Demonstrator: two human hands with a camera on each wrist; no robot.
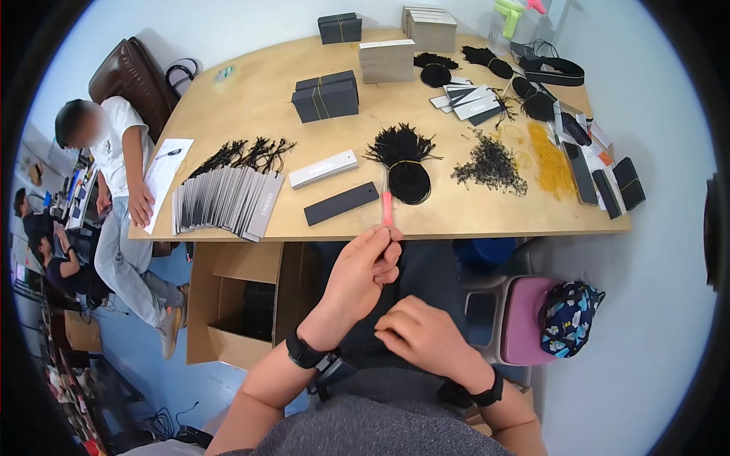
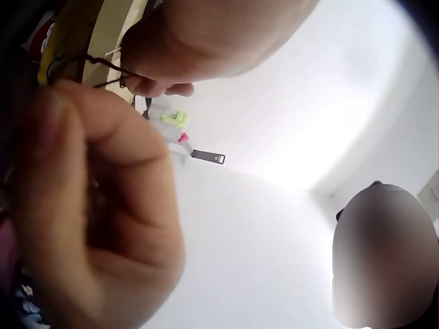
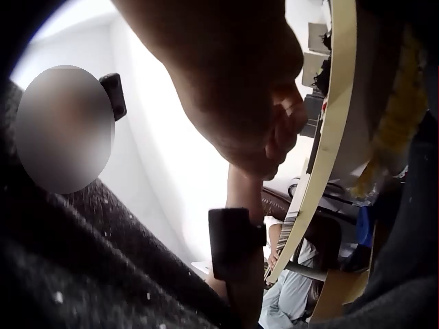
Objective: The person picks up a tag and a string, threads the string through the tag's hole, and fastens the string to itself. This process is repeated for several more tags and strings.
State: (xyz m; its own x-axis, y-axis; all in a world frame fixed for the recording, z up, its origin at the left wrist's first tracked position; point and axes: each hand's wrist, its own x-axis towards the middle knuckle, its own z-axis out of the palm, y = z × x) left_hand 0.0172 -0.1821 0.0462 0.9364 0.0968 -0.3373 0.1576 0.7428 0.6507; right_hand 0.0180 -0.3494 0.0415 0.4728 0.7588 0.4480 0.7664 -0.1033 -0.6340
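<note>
Near the table's front edge, my left hand (image 1: 359, 267) has thumb and fingers pinched together. Closer to my body, my right hand (image 1: 426, 334) is curled with thumb against index finger. A thin black cord (image 2: 104, 63) runs between the two hands in the left wrist view; against the dark trousers it is lost in the head view. Just beyond the left fingertips is a pink-handled tool (image 1: 387, 209) with a thin shaft. Behind it lies a banded bundle of black cords (image 1: 409, 181). A black tag stack (image 1: 341, 204) and a white tag stack (image 1: 323, 169) lie to its left.
Fanned tags with black strings (image 1: 228, 201) lie at left. Banded dark tag blocks (image 1: 327, 97) stand behind. Small black loops (image 1: 493, 166) and yellow bands (image 1: 551, 159) lie at right. A seated person (image 1: 125, 152) rests an arm on the table. An open carton (image 1: 228, 304) sits below.
</note>
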